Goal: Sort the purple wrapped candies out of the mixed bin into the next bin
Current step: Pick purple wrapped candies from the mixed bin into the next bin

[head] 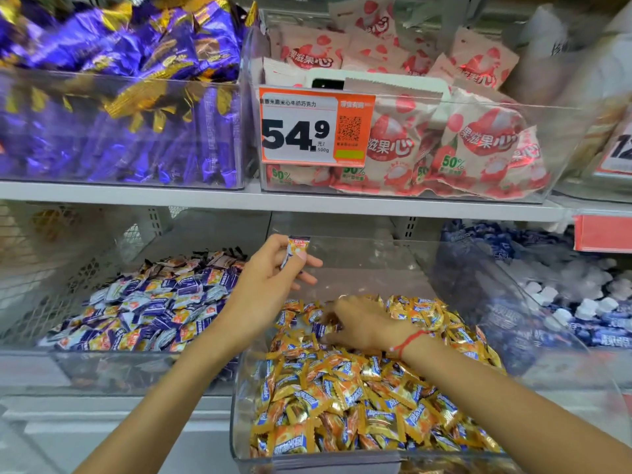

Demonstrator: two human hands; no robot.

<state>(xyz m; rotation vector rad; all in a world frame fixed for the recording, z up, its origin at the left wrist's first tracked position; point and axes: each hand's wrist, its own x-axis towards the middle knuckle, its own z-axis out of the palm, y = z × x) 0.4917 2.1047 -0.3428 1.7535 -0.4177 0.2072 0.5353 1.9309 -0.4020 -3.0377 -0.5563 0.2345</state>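
My left hand [270,285] is raised above the gap between two clear bins and pinches a purple wrapped candy [294,249] between thumb and fingers. My right hand [362,325] reaches down into the mixed bin [239,439], which is pulled forward and filled with gold-orange wrapped candies [359,398]. Its fingers are buried among the wrappers by another purple candy [319,328]; whether they grip it I cannot tell. The left bin [113,367] holds a heap of purple and white wrapped candies [160,302].
A white shelf edge [205,196] runs above the bins. On it stand a bin of large purple-gold packs [119,114] and a bin of pink fruit packs [461,145] with an orange price tag [314,128]. A bin of blue-white candies [564,302] sits at the right.
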